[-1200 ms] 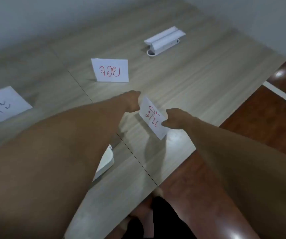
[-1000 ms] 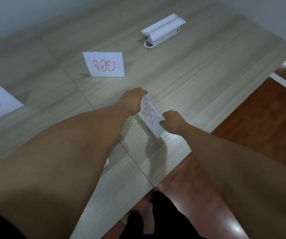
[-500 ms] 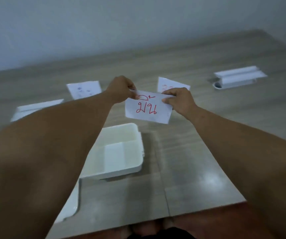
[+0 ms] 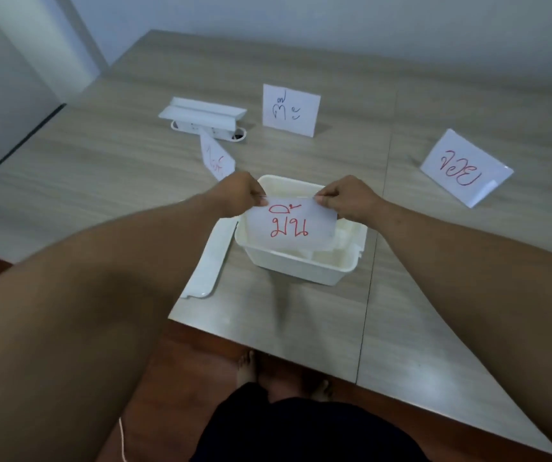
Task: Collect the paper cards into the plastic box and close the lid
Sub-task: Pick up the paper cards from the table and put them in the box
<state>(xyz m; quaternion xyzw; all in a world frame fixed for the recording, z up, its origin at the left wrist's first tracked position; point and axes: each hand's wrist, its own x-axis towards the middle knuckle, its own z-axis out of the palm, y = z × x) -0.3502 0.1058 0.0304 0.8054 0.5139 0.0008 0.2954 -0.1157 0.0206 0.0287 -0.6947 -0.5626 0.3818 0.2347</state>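
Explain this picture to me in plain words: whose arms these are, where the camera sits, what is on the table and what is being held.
No machine here: the camera is worn on a person's head and looks down at their own bare arms. The left hand and the right hand each pinch a top corner of a paper card with red writing, holding it over an open white plastic box. The box lid lies flat beside the box on the wooden table. Three more cards stand farther back: a small tilted one, one with dark writing and one with red writing. A white socket unit sits behind them.
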